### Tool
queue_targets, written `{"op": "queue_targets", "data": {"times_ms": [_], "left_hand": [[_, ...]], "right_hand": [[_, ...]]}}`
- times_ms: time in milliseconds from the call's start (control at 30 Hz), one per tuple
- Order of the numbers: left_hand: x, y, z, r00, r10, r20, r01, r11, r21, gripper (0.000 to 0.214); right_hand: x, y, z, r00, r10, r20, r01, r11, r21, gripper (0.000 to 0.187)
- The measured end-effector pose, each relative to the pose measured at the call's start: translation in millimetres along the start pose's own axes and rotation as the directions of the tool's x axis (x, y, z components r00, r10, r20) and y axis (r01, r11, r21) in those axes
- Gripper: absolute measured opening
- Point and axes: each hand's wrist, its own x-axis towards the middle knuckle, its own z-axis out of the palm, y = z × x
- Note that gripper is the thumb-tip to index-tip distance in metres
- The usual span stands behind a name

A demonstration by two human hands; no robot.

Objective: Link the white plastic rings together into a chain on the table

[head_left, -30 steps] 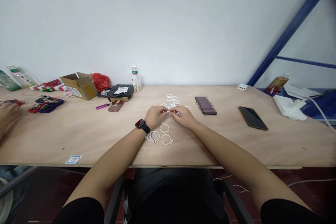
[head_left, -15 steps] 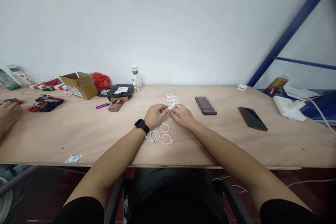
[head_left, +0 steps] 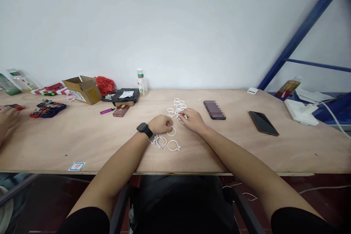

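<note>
My left hand (head_left: 160, 124), with a black watch on its wrist, is pinched at the top of a white plastic ring (head_left: 172, 135) that lies on the table. Just beyond it, my right hand (head_left: 192, 120) has its thumb and fingers closed at the near side of a loose cluster of white rings (head_left: 179, 101). Whatever sits between those fingertips is too small to make out. Closer to me lie a single white ring with a small eyelet (head_left: 173, 150) and several overlapping rings (head_left: 161, 142), the latter below my left wrist.
A dark phone (head_left: 263, 123) and a blurred-out dark phone (head_left: 214, 110) lie right of my hands. To the left are a small dark red box (head_left: 120, 110), a purple lighter (head_left: 106, 110), a black parcel (head_left: 125, 97), a bottle (head_left: 140, 82) and an open carton (head_left: 83, 90). Another person's hand (head_left: 8, 119) is far left.
My left hand has come away from my right hand, moving down and slightly left to the nearby single ring. More of the ring cluster shows. My right hand stays almost in place.
</note>
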Motion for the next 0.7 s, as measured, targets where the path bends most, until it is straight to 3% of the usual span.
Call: {"op": "queue_targets", "data": {"times_ms": [200, 300, 467, 700], "left_hand": [[5.6, -5.9, 7.9, 0.951, 0.097, -0.292, -0.115, 0.992, -0.046, 0.015], [6.3, -5.1, 9.7, 0.919, 0.135, -0.371, -0.178, 0.981, -0.083, 0.011], [6.4, -2.9, 10.3, 0.892, 0.183, -0.414, -0.215, 0.976, -0.032, 0.014], [7.0, -4.5, 7.9, 0.895, 0.239, -0.375, -0.251, 0.968, 0.019, 0.016]], "right_hand": [[-2.0, -1.7, 0.6, 0.993, -0.088, 0.084, 0.076, 0.987, 0.143, 0.018], [-1.3, -3.6, -0.2, 0.987, -0.128, 0.1, 0.104, 0.971, 0.215, 0.02], [-0.9, -6.4, -1.4, 0.988, -0.129, 0.09, 0.096, 0.947, 0.306, 0.019], [-2.7, -8.2, -0.6, 0.995, -0.085, 0.054, 0.067, 0.958, 0.278, 0.015]]}}
